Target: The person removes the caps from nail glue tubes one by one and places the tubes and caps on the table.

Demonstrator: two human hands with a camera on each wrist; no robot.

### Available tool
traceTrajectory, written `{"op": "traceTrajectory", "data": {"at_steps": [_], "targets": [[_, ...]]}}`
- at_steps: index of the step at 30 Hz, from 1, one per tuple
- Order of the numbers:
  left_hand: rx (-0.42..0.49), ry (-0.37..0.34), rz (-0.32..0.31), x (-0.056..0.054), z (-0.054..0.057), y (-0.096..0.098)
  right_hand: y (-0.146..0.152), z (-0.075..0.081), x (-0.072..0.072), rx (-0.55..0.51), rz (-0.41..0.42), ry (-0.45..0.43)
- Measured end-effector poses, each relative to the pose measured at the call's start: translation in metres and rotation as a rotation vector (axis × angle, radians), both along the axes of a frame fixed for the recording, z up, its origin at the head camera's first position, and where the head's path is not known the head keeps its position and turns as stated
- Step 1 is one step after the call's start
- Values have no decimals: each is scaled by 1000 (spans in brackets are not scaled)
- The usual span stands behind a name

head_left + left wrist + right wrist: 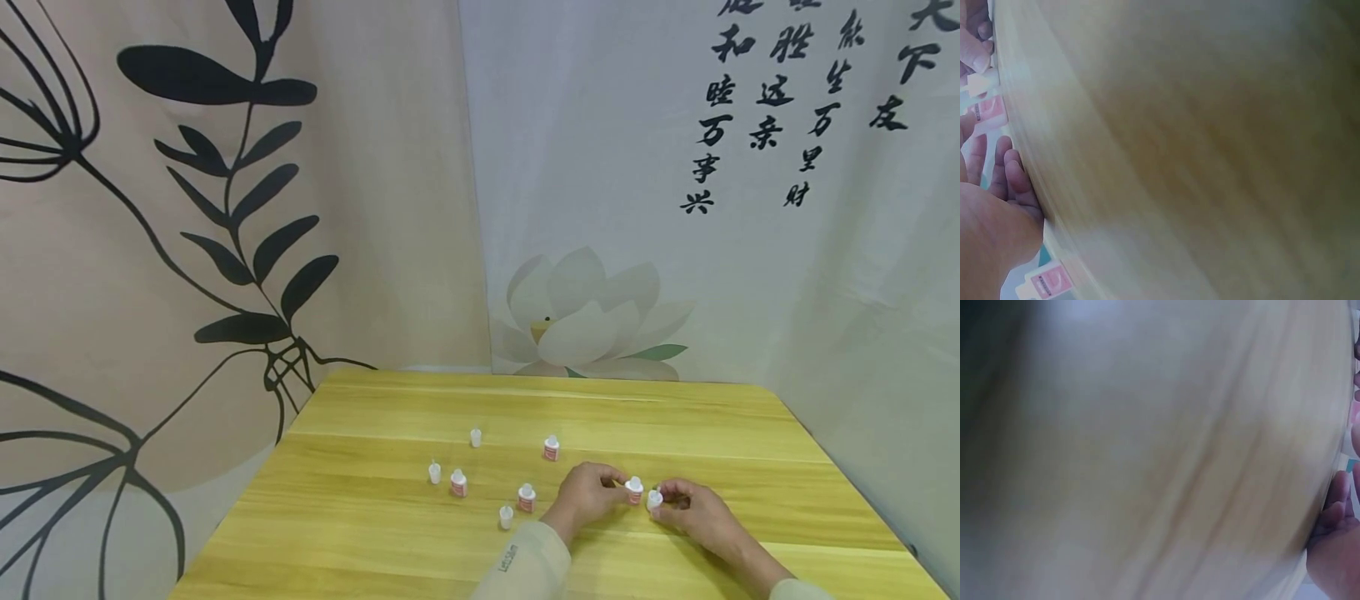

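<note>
In the head view my left hand [592, 497] pinches a small white bottle [634, 491] with a pink label between thumb and fingertips. Just to its right, my right hand [697, 510] holds a small white cap-like piece [655, 500] between thumb and fingers, close beside the bottle. The left wrist view shows the bottle [990, 111] upright on the table at my left fingertips, its label facing that camera. My right hand [1335, 540] appears only at the edge of the right wrist view, where its piece is mostly cut off.
More pink-labelled bottles stand on the wooden table [360, 533]: one at the back [551, 448], one left [459, 483], one near my left wrist [527, 498]. Small white cap-like pieces lie among them: one far [476, 437], one left [435, 473], one near [506, 517]. A printed curtain hangs behind.
</note>
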State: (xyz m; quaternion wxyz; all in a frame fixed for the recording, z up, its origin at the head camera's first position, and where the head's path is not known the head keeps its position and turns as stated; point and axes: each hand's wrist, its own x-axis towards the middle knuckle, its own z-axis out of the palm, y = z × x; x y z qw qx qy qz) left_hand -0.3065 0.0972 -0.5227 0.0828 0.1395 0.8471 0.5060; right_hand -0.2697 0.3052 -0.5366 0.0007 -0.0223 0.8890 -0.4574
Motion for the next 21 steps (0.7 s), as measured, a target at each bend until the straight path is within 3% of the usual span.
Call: {"op": "traceTrajectory", "data": {"at_steps": [15, 21], "targets": [[39, -49, -31, 4, 5, -4, 7, 7, 8, -46, 42, -30], [86, 43, -63, 7, 30, -16, 17, 20, 14, -13, -7, -40]]}}
